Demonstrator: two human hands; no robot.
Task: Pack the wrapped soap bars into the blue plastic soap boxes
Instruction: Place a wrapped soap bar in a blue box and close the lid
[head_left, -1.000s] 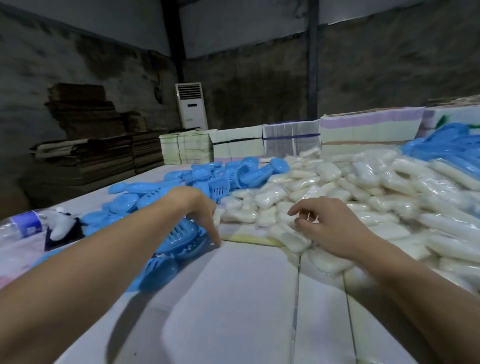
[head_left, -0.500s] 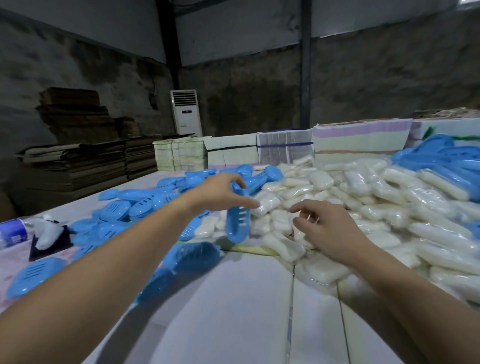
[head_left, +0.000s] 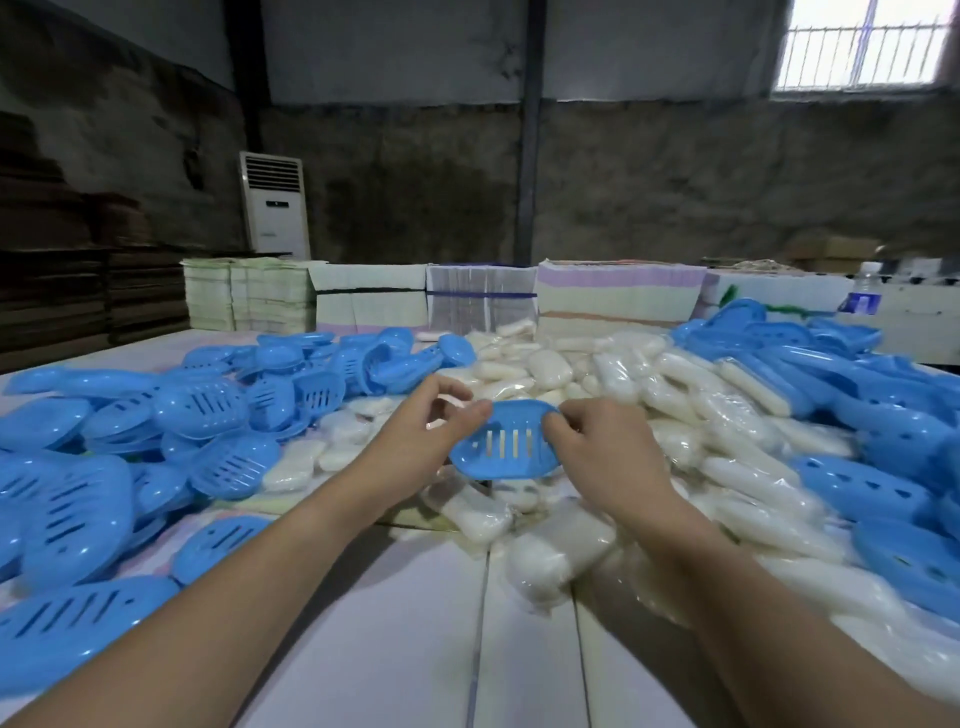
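At frame centre, we hold one blue soap box (head_left: 503, 448) above the heap of wrapped soap bars (head_left: 613, 415): left hand (head_left: 415, 441) pinching its left end, right hand (head_left: 605, 447) gripping its right end.

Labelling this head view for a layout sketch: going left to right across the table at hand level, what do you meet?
Pile of empty blue soap boxes → left hand → held blue soap box → right hand → heap of wrapped soap bars → filled blue boxes.
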